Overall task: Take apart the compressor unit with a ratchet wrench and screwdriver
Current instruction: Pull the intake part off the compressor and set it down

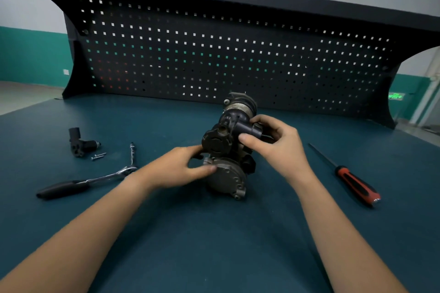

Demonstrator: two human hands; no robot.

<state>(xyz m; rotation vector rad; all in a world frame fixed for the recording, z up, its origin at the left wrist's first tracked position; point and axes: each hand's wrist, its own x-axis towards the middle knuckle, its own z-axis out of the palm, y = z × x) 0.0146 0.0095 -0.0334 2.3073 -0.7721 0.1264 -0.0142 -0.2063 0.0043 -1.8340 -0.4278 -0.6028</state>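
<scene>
The compressor (226, 150) lies at the middle of the bench (214, 233), lengthwise from the near edge toward the far edge, with its grey round end cap facing the near edge and its dark body behind that.

The left hand (177, 169) holds the compressor from its left side. The thumb lies on the grey cap and the fingers curl against the dark body above it. The right hand (278, 145) comes in from the right and pinches a black tubular fitting (247, 129) on top of the compressor. The thumb is on the near face of the fitting and the fingers wrap over its far end.

A ratchet (95, 179) lies flat toward the left edge, its black handle pointing to the near-left corner and its head close to the left wrist. Further toward the far-left corner sits a loose black part (79, 144), with two screws (98, 156) just beside it. A screwdriver (352, 183) with a red and black handle lies toward the right edge, its tip pointing to the far edge.

A black pegboard (214, 54) stands along the far edge.
</scene>
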